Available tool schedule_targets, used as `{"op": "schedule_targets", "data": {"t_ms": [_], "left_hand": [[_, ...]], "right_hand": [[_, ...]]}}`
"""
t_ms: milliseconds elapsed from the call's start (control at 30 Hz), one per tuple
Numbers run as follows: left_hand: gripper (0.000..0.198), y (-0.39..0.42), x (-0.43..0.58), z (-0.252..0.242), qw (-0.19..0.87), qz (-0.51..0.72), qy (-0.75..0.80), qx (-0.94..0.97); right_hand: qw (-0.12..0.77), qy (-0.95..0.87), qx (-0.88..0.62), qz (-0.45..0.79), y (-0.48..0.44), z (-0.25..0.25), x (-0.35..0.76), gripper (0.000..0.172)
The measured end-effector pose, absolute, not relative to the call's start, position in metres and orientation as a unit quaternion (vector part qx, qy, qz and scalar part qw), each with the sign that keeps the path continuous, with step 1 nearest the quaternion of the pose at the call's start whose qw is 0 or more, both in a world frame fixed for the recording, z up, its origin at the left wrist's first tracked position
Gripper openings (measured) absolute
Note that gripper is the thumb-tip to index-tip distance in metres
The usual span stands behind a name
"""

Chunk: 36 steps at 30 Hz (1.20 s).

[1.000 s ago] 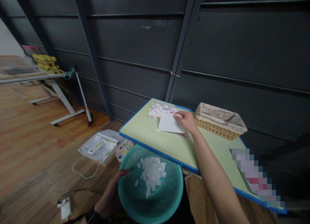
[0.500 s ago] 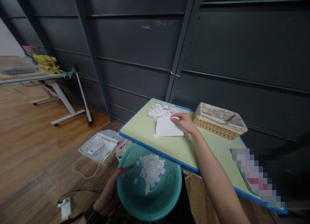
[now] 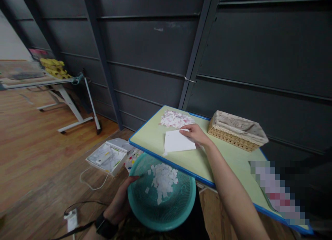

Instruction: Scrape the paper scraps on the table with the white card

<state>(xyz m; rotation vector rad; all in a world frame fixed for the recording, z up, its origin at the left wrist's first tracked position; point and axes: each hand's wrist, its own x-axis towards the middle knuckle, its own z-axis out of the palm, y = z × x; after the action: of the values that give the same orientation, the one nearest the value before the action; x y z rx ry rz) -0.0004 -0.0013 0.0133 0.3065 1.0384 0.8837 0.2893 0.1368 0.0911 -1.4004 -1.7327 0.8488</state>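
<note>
My right hand (image 3: pixel 195 134) is closed on the upper right edge of a white card (image 3: pixel 178 141), which lies low over the yellow-green tabletop (image 3: pixel 150 136). A few small scraps show at the card's lower left corner. Just behind it is a heap of pinkish-white paper scraps (image 3: pixel 176 119). Below the table's front edge, my left hand (image 3: pixel 124 195) grips the left rim of a green plastic basket (image 3: pixel 178 212). Small white paper pieces (image 3: pixel 164 181) are piled inside that basket. The left thumb lies over the rim; the other fingers are hidden behind it.
A cloth-lined wicker basket (image 3: pixel 236 131) stands at the table's back right. Nearer the right end is a pixelated item (image 3: pixel 280 195). An open white box (image 3: pixel 109 157) and a power strip (image 3: pixel 71 219) are on the floor at left. A dark panelled wall (image 3: pixel 145 43) rises behind.
My right hand has drawn the white card slightly toward the table's front edge. The left hand keeps its hold on the green basket. The view has shifted a little.
</note>
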Motion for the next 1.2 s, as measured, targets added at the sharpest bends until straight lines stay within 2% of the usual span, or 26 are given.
{"op": "schedule_targets", "data": {"t_ms": [200,567,933,1100,1200], "left_hand": [[0.022,-0.001,-0.003,0.011,0.755,0.417,0.487,0.14],[0.035,-0.001,-0.005,0.002,0.767,0.409,0.472,0.147],[0.03,-0.001,-0.005,0.004,0.759,0.413,0.48,0.15],[0.029,-0.001,-0.004,0.007,0.774,0.403,0.472,0.127],[0.025,-0.002,-0.003,0.008,0.779,0.398,0.466,0.134]], "right_hand": [[0.414,-0.627,-0.521,0.406,0.135,0.089,0.286,0.04],[0.447,-0.63,-0.57,0.281,0.144,0.093,0.304,0.043],[0.377,-0.648,-0.573,0.331,0.137,0.089,0.292,0.041],[0.34,-0.689,-0.504,0.394,0.139,0.08,0.284,0.039],[0.376,-0.681,-0.482,0.404,0.139,0.083,0.283,0.041]]}}
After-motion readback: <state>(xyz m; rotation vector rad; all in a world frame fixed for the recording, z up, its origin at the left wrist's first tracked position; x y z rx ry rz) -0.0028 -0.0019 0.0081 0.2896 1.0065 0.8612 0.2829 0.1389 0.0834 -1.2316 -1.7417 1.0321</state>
